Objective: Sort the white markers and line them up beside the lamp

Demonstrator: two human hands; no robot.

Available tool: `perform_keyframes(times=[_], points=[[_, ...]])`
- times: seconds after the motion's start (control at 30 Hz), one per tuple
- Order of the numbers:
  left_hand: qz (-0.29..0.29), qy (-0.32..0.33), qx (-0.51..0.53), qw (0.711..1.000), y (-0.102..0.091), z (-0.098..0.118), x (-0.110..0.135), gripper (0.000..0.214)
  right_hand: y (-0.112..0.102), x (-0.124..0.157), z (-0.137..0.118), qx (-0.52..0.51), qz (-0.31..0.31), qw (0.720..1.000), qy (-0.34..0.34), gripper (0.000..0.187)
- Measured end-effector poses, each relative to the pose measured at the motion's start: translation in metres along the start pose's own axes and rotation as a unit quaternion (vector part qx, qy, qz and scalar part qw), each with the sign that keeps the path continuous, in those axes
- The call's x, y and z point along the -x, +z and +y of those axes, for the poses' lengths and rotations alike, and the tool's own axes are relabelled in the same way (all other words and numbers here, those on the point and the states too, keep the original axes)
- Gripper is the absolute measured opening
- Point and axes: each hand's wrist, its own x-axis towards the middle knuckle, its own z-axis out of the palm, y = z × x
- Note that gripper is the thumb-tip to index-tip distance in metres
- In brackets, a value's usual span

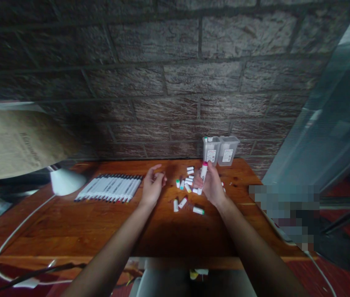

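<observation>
White marker caps (pixel 188 188) with coloured ends lie scattered on the wooden table between my hands. In my right hand (pixel 212 185) is a white marker cap with a pink end (pixel 204 170), held upright between thumb and fingers, just above the pile. My left hand (pixel 152 186) hovers left of the caps, its fingers loosely curled and apart, with nothing visible in it. Beside it on the left lies a row of capless-looking white markers (pixel 109 187), set side by side. Nearer to me are a few loose caps, one with a green end (pixel 198 210).
Two clear plastic boxes (pixel 228 150) stand against the brick wall (pixel 175 82); the left one contains some white pieces. A lamp with a white base (pixel 66 181) and a newsprint-patterned shade (pixel 17 142) is at the left, its white cord (pixel 20 225) running over the table edge.
</observation>
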Motion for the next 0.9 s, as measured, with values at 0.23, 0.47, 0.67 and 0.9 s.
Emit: perform_keyframes(times=[0.23,0.47,0.67,0.9], points=[[-0.043,0.072,-0.087,0.993,-0.001,-0.001,0.002,0.036,-0.01,-0.001,-0.005,-0.034,-0.007,0.999,-0.012,0.07],[-0.06,0.094,-0.129,0.985,0.001,0.0,0.006,0.031,-0.012,-0.003,0.004,-0.082,0.04,0.995,-0.037,0.063],[-0.077,0.157,-0.212,0.961,-0.001,-0.002,0.01,0.019,-0.011,-0.006,-0.003,-0.084,0.077,0.99,-0.079,0.066],[-0.041,0.231,-0.279,0.931,-0.001,0.003,0.012,0.03,-0.018,-0.008,0.006,0.12,0.265,0.949,-0.12,0.06]])
